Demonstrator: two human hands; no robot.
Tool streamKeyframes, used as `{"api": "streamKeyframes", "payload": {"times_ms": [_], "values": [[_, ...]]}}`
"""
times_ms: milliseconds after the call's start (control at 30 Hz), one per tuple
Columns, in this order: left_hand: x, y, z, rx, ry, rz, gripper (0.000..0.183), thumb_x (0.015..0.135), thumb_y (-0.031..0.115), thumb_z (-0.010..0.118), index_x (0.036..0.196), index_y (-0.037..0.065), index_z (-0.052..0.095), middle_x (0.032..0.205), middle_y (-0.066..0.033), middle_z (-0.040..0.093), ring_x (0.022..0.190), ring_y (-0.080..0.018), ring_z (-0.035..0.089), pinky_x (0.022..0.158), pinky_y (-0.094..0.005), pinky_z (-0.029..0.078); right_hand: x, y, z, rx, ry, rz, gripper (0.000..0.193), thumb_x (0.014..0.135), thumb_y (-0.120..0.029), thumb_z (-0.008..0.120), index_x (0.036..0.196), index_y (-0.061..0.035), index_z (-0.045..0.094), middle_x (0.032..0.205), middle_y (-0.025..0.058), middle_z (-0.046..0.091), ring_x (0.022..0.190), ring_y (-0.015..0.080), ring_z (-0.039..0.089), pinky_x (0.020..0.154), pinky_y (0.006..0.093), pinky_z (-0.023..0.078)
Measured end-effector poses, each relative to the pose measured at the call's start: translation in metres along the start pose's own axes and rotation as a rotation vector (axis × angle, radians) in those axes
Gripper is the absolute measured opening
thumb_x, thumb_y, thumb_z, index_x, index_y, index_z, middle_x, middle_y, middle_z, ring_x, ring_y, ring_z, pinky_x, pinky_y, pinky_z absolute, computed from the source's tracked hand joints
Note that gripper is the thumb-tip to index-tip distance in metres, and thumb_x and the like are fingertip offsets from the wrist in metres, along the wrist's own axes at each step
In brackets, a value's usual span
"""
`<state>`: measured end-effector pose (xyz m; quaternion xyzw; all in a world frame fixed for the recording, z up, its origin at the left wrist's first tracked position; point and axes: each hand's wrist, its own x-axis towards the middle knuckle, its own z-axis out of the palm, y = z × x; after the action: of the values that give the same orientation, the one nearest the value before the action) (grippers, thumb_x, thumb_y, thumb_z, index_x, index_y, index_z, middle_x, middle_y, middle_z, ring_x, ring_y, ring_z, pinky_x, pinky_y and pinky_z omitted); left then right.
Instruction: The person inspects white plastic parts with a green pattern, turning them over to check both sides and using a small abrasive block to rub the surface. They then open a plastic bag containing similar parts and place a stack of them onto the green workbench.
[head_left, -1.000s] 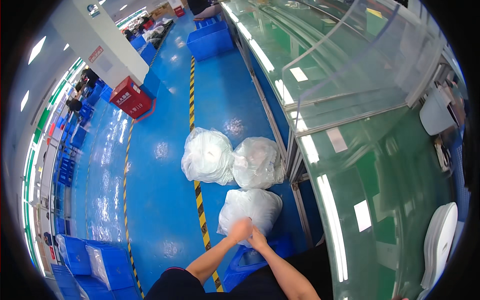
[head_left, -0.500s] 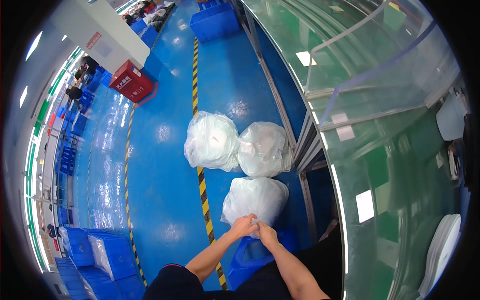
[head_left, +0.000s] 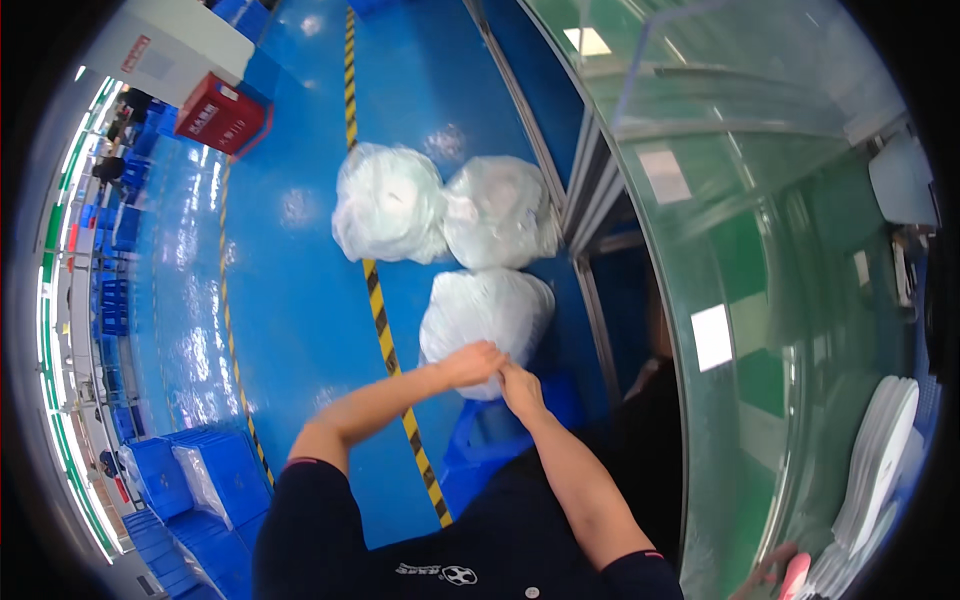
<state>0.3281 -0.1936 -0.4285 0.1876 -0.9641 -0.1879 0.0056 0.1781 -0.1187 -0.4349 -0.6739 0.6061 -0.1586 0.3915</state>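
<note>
A full, whitish translucent plastic bag sits on the blue floor in front of me. My left hand is closed on the gathered top of this bag at its near side. Right beside it, my right hand is also closed on the bunched plastic, the two hands touching or nearly so. Fingers hide most of the gathered part. Just beyond stand two similar filled bags, one at the left and one at the right, side by side.
A blue plastic stool is close below my hands. Along the right runs a glass-topped green workbench with a metal frame. Stacked blue bins stand at lower left, a red box at upper left. Another person's hand shows at lower right.
My view has tilted, so the bags and floor sit higher in it. Both hands keep hold of the bag top, and my left elbow has swung outward.
</note>
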Motion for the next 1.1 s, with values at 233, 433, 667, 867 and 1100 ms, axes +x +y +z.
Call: {"api": "streamKeyframes", "payload": {"times_ms": [233,433,667,867,1100], "values": [[-0.002,0.015,-0.002,-0.502,-0.011,-0.466,0.040,0.064,0.006,0.058,0.103,0.003,0.053,0.082,-0.0110,0.058,0.082,-0.0278,0.053,0.072,-0.0357,0.042,-0.004,-0.007,0.009,-0.005,0.020,0.273,0.020,0.080,-0.007,0.045,0.099,-0.0039,0.051,0.097,0.0170,0.056,0.077,0.0363,0.060,0.068,0.0445,0.048],[-0.003,0.022,0.009,-0.431,0.403,-0.458,0.032,0.063,0.001,0.060,0.094,0.004,0.054,0.087,-0.0107,0.057,0.085,-0.0284,0.053,0.075,-0.0367,0.042,-0.008,-0.013,-0.008,0.022,-0.041,0.300,0.025,0.077,-0.004,0.045,0.099,-0.0088,0.056,0.100,0.0163,0.055,0.086,0.0348,0.058,0.075,0.0435,0.046],[-0.014,0.045,0.025,-0.644,0.454,-0.792,0.031,0.069,0.001,0.062,0.099,0.003,0.052,0.094,-0.0123,0.057,0.089,-0.0261,0.057,0.079,-0.0350,0.045,-0.007,0.005,-0.005,0.116,-0.096,0.286,0.023,0.076,-0.004,0.047,0.094,-0.0099,0.059,0.099,0.0134,0.055,0.094,0.0320,0.055,0.080,0.0407,0.044],[-0.013,0.028,0.019,-0.834,0.332,-0.667,0.039,0.071,-0.001,0.059,0.108,0.004,0.051,0.098,-0.0102,0.058,0.090,-0.0219,0.058,0.078,-0.0314,0.048,-0.007,0.002,-0.011,0.124,-0.107,0.298,0.022,0.077,-0.004,0.046,0.092,-0.0104,0.060,0.098,0.0128,0.054,0.094,0.0313,0.055,0.080,0.0407,0.043],[-0.001,0.005,0.016,-0.834,0.102,-0.572,0.043,0.067,0.002,0.060,0.108,0.003,0.047,0.096,-0.0101,0.058,0.086,-0.0228,0.055,0.076,-0.0331,0.046,-0.004,0.006,-0.007,0.163,-0.154,0.344,0.022,0.077,-0.003,0.045,0.092,-0.0103,0.060,0.102,0.0126,0.053,0.095,0.0324,0.054,0.081,0.0412,0.043]]}}
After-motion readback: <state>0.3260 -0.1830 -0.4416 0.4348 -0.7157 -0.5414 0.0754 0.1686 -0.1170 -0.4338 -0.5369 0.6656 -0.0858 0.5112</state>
